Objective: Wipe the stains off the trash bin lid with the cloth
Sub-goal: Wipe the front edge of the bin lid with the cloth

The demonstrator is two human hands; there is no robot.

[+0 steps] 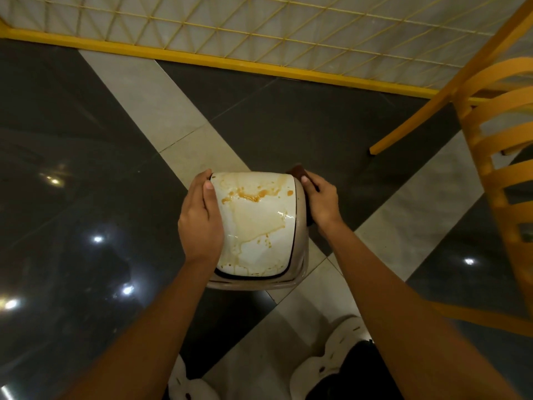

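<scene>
A small beige trash bin (pixel 300 255) stands on the floor below me, its white domed lid (pixel 256 226) streaked with orange-brown stains, the thickest patch near the far edge. My left hand (pixel 202 217) clasps the bin's left side, thumb resting on the lid's far left corner. My right hand (pixel 320 200) presses against the bin's right side and holds a dark brown cloth (pixel 298 171), which sticks out beyond my fingers at the lid's far right corner. Most of the cloth is hidden under the hand.
The floor is glossy dark tile crossed by pale diagonal strips. A yellow-framed mesh partition (pixel 230 63) runs along the far side. A yellow wooden chair (pixel 496 157) stands close on the right. My white shoes (pixel 343 345) are just behind the bin.
</scene>
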